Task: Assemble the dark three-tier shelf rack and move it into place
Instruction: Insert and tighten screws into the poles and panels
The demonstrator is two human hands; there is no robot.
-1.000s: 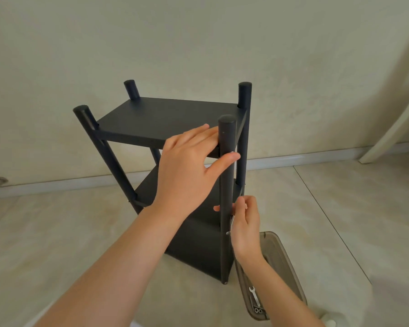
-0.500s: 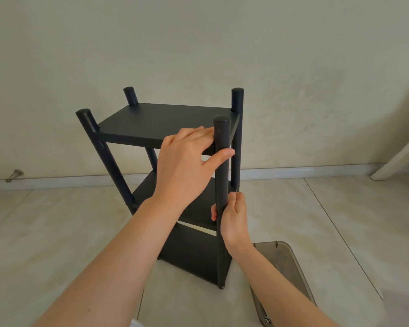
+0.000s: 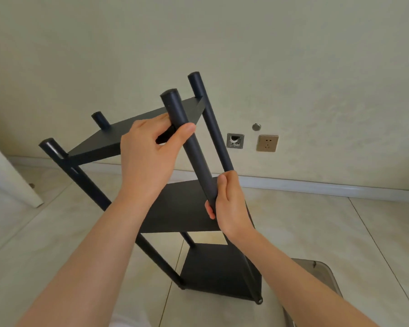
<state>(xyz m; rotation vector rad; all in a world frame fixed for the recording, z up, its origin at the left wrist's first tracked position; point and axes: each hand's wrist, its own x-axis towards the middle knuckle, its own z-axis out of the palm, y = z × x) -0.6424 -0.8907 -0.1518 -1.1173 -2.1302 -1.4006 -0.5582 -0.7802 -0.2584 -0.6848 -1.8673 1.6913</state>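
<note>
The left hand [image 3: 149,156] wraps its fingers round the near post [image 3: 194,149] up high. The rack [image 3: 180,208] leans over the floor [image 3: 340,232] by the wall [image 3: 293,67]. The right hand [image 3: 233,206] squeezes the same post lower. Held by 1 post, it could swing and hit the grey tray [image 3: 316,274].

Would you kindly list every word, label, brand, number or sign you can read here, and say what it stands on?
None: no text can be read here.
The shelf rack is plain dark, with no label.
The wall socket shows only pin holes; any marking is too small to read.
</note>
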